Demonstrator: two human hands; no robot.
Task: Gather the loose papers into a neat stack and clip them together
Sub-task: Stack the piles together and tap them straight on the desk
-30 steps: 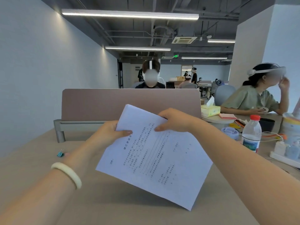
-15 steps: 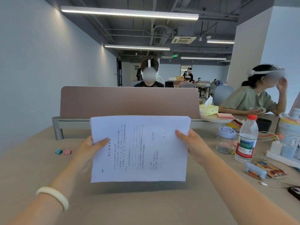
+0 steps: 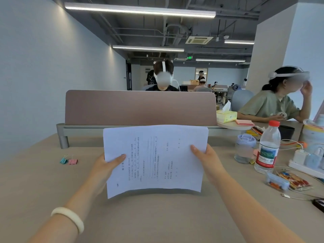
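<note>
The papers (image 3: 154, 160), skewed toward 11 o'clock a second ago, now stand square, and the right hand (image 3: 207, 161) grips their 3 o'clock edge instead of the top.

Bright, even office light from long ceiling strips (image 3: 140, 11) — strongest one slightly blown out. The left wall (image 3: 43, 76) picks up a light wash beside them. Soft shadow under the papers (image 3: 154, 160) on the desk (image 3: 157, 218), a dark band just below their lower edge. Wide-angle bend at the edges: wall and forearms (image 3: 254, 213) stretched. Print soft, unreadable — far background hazy.
</note>
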